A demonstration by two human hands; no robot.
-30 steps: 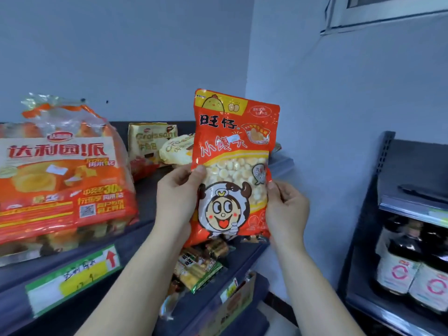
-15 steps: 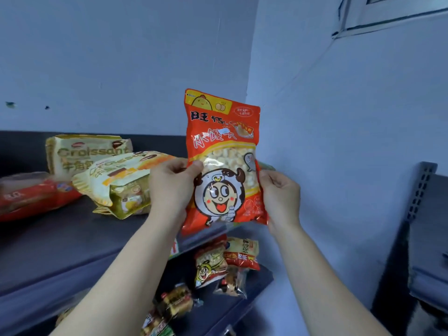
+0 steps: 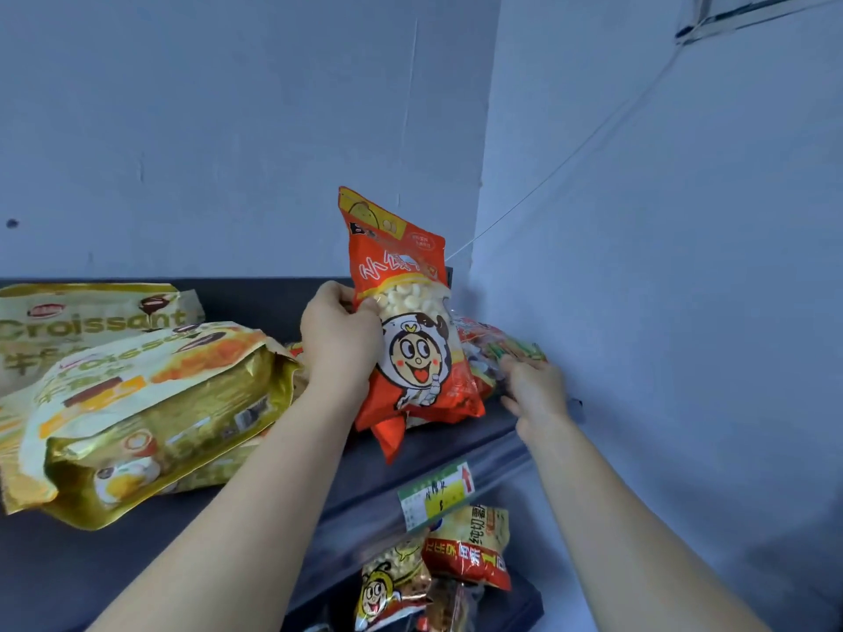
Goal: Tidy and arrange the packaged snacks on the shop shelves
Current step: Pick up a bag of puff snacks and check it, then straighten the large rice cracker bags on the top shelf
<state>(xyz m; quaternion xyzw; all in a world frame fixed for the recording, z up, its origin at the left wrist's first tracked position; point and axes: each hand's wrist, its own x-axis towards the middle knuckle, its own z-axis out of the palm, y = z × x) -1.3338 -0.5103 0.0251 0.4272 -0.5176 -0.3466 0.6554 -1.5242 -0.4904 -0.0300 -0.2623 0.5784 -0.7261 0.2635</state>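
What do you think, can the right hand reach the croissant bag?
Probably not easily: the right hand is far right, and the left hand gripping the red bag stands between it and the croissant bag.

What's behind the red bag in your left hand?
Flat packets are piled in the shelf corner behind the red bag, red and green edges showing; the right hand touches them. How many, and what lies lower, the bag covers.
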